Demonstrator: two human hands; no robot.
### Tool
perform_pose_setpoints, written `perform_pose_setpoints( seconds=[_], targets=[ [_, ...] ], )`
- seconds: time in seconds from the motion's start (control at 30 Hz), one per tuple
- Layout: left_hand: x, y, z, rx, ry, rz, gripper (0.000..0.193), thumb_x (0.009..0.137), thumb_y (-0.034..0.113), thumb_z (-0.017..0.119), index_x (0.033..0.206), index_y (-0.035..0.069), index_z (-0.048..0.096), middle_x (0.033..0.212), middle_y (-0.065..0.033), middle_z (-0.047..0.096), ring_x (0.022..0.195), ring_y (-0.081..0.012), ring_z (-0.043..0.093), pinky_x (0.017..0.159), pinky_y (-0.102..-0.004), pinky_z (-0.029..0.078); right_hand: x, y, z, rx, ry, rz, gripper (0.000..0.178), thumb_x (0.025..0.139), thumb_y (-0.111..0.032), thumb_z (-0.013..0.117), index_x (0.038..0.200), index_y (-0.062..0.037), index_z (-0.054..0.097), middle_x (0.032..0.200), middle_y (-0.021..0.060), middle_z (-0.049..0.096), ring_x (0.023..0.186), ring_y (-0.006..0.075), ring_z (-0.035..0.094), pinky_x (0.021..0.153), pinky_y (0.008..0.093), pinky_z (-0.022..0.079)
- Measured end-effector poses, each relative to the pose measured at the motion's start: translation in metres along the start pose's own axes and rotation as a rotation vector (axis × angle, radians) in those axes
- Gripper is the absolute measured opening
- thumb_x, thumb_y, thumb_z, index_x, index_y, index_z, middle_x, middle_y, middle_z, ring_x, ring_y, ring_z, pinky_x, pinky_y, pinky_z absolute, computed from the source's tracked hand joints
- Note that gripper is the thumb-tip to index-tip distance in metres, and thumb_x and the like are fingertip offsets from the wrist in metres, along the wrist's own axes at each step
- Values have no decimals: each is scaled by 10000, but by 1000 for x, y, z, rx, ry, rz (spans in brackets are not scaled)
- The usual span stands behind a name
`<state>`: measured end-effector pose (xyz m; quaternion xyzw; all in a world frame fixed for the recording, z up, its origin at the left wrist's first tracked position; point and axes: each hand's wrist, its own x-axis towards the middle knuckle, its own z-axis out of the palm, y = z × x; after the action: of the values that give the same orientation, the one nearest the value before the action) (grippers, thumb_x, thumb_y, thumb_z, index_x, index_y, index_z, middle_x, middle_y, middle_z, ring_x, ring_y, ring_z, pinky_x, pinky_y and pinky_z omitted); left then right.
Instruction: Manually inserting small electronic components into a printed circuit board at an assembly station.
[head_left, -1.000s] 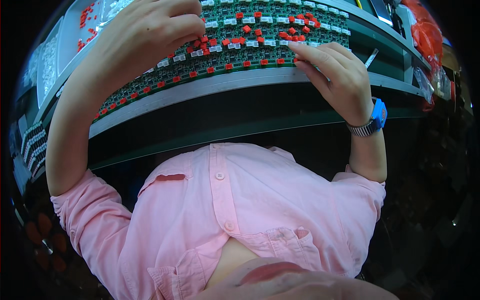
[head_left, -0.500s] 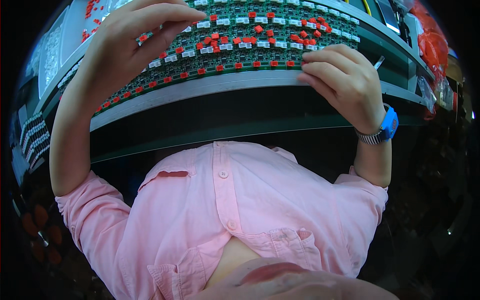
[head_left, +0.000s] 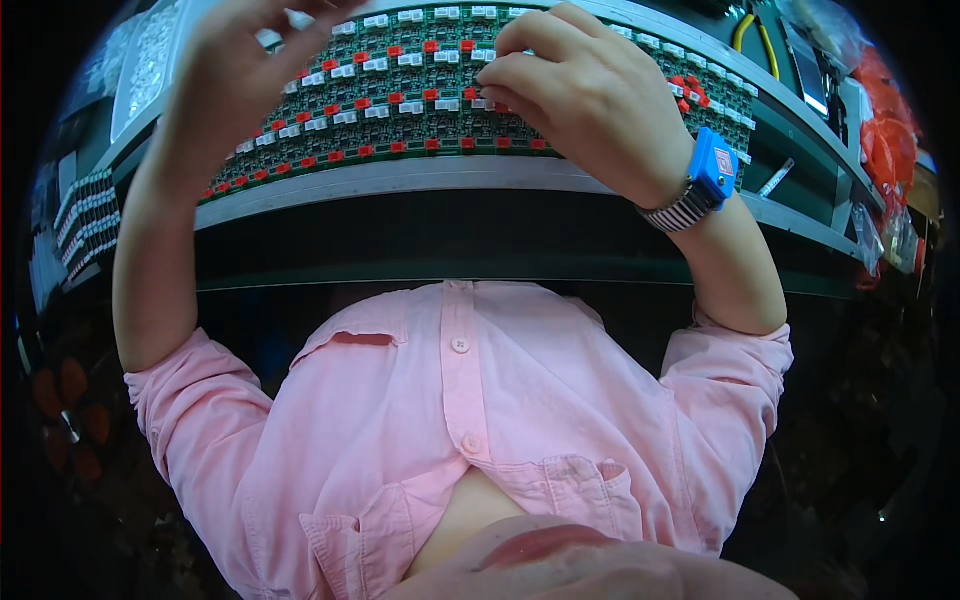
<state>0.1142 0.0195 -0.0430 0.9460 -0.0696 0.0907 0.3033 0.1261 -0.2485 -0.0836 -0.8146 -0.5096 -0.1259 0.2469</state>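
The green circuit panel (head_left: 400,110) lies tilted on the table (head_left: 420,178), its rows carrying white and red parts. The right hand (head_left: 590,95) rests on the panel's upper middle, fingers curled with the tips pressed to a row; a small part may be pinched there, but the view is too poor to tell. The left hand (head_left: 235,75) hovers over the panel's left end, fingers spread loose, holding nothing visible. Most rows look filled, though the hands hide the rest. A blue wrist strap (head_left: 712,170) sits on the right wrist.
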Motion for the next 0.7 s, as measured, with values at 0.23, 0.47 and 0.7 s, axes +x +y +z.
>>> perform_pose_setpoints(
  seconds=[0.23, 0.47, 0.7],
  targets=[
    [36, -75, -42, 739, 71, -240, 148, 769, -33, 690, 909, 10, 707, 989, -98, 653, 821, -224, 593, 750, -309, 481, -18, 3, -13, 217, 91, 147, 103, 853, -81, 652, 956, -71, 659, 980, 63, 602, 827, 194, 567, 698, 255, 484],
    [-8, 43, 21, 124, -397, 655, 122, 776, 23, 706, 888, 69, 694, 944, -48, 605, 904, -205, 570, 816, -316, 466, -48, -1, -56, 349, 158, 285, 213, 876, -2, 669, 1084, -43, 684, 1036, 84, 685, 843, 163, 625, 696, 232, 514],
    [0, 49, 36, 301, -416, 746, 136, 807, 40, 701, 939, 69, 692, 943, -49, 606, 915, -209, 576, 818, -327, 472, -105, -5, -74, 204, 202, 406, 197, 827, -33, 720, 1020, -49, 688, 929, 58, 692, 819, 180, 654, 669, 233, 545]
  ],
)
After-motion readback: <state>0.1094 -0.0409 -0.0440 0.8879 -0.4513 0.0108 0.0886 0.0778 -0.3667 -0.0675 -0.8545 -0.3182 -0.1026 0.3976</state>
